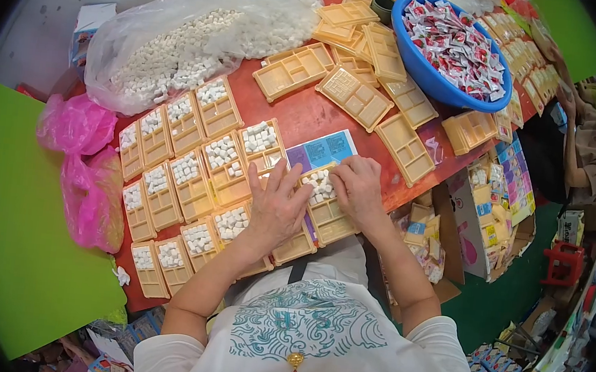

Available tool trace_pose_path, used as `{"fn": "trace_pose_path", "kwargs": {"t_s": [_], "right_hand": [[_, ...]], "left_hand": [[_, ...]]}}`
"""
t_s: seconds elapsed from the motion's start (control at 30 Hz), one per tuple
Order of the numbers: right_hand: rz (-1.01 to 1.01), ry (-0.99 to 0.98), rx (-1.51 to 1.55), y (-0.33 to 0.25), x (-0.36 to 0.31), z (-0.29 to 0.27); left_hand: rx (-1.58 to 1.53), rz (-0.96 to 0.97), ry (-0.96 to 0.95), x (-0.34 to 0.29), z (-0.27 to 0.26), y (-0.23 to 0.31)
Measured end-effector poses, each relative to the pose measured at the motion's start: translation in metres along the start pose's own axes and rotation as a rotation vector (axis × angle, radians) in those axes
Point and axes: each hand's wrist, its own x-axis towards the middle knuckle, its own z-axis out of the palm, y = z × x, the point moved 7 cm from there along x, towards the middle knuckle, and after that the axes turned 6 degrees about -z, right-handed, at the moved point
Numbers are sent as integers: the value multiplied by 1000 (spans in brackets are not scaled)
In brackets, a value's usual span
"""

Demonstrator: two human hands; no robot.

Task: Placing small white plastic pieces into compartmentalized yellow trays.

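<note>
At left of the frame, a crumpled pink bag (78, 122); beside it, rows of divided cream trays (199, 202), most with white cubes (221, 152) at one end. Upper left, a clear bag (175, 45) of more cubes. Centre, the left hand (274, 209), palm down, fingers spread over the trays, nothing visible in its grip. Just right of centre, a similar tray (333, 225), heaped cubes (319, 187) in its upper end; at these, the right hand (356, 188), fingers bent; cannot tell whether around a cube. Upper right, a blue basin (421, 72) of wrapped sachets (454, 50).
</note>
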Motion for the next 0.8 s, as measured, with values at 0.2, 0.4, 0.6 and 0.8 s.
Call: {"fn": "trace_pose_path", "kwargs": {"t_s": [0.2,0.4,0.6,0.8], "right_hand": [[37,19,55,7,-5,-5],[-53,-6,25,-8,-10,-11],[139,125,-494,32,-21,-69],[154,-129,-767,73,-33,-58]], "left_hand": [[9,25,36,14,-3,7],[42,73,45,19,10,13],[13,48,43,14,1,12],[-72,39,27,22,-5,18]]}}
